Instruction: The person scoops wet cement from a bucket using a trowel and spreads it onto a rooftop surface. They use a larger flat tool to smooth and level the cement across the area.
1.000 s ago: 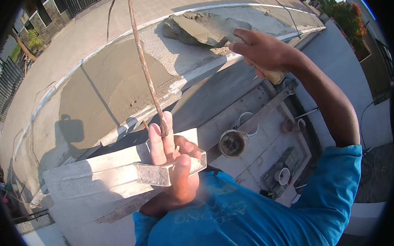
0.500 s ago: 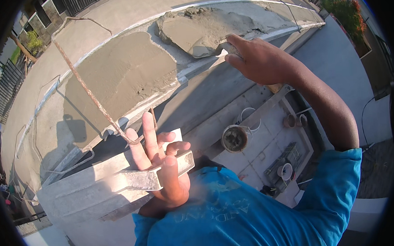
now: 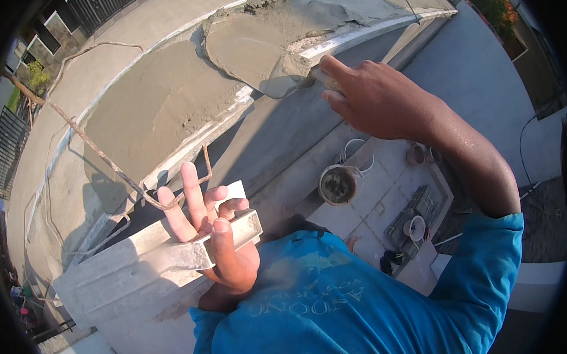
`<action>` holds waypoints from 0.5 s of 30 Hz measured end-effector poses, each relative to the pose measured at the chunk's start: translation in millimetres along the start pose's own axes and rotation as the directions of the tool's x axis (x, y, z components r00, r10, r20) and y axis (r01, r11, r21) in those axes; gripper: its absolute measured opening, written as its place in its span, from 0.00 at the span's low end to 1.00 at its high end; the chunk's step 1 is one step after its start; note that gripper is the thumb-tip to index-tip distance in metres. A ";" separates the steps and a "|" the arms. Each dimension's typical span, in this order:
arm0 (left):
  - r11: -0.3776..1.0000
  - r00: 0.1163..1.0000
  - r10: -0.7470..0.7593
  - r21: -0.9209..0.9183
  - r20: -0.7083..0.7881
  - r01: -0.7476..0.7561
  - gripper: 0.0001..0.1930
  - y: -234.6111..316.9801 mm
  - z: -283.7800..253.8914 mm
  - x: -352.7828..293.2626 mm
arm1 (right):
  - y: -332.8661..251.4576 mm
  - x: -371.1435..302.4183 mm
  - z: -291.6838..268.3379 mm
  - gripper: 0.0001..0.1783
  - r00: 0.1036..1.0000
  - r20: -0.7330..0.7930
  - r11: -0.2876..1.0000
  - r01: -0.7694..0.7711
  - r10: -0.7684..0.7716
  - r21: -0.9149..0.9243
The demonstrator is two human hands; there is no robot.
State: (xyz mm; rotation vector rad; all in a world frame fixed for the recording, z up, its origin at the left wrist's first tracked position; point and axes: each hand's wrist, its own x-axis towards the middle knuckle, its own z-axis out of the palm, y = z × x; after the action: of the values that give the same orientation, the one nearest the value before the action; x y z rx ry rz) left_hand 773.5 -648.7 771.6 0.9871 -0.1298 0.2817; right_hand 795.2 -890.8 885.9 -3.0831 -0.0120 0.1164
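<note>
My right hand (image 3: 381, 100) is closed round the handle of a trowel, above the near edge of a ledge. The trowel's mortar-smeared blade (image 3: 287, 77) lies at the front of a thick mound of wet mortar (image 3: 252, 42). At the lower left, my left hand (image 3: 219, 233) holds a long, pale plastering float (image 3: 135, 262) by its handle, thumb hooked over it and the other fingers partly raised. A rusty bent rod (image 3: 102, 156) runs by the raised fingers, touching them. Smoothed mortar (image 3: 156, 87) covers the ledge left of the mound.
Below the ledge, a bucket of mortar (image 3: 337, 185) stands on the pale tiled floor. Farther right lie a small white pot (image 3: 415, 228) and a grey tray-like object (image 3: 406, 213). Thin bent wires (image 3: 47, 206) stick out at the ledge's left end. A pale wall (image 3: 469, 80) rises at the right.
My right hand has drawn the trowel back toward me, its blade now overhanging the ledge's near edge. My left hand has shifted slightly left with the float, and the rod leans farther left.
</note>
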 end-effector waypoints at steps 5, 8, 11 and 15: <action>0.999 0.999 -0.034 -0.017 0.028 0.035 0.42 0.8 -5.9 -0.5 | 11.0 -44.0 -16.1 0.17 0.983 0.112 0.989 -0.148 0.144 0.022; 0.999 0.996 -0.039 -0.019 0.081 0.040 0.44 -1.9 -12.6 0.0 | 30.8 -66.9 -36.6 0.20 0.990 0.031 0.989 -0.141 0.140 0.037; 0.999 0.996 -0.032 -0.003 0.082 0.032 0.44 -1.2 -9.6 -0.4 | 23.8 -53.0 -28.7 0.23 0.982 -0.151 0.993 -0.119 0.116 -0.010; 1.000 0.999 -0.003 -0.006 0.035 0.003 0.43 -2.8 -9.9 1.0 | -12.4 -4.0 -4.4 0.14 0.982 -0.189 0.994 -0.027 0.006 -0.109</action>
State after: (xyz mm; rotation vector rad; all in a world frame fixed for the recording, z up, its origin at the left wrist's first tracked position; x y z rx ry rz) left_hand 775.2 -641.7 764.2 0.9860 -0.1606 0.2609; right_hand 791.4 -878.7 891.3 -3.1919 0.0162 -0.1823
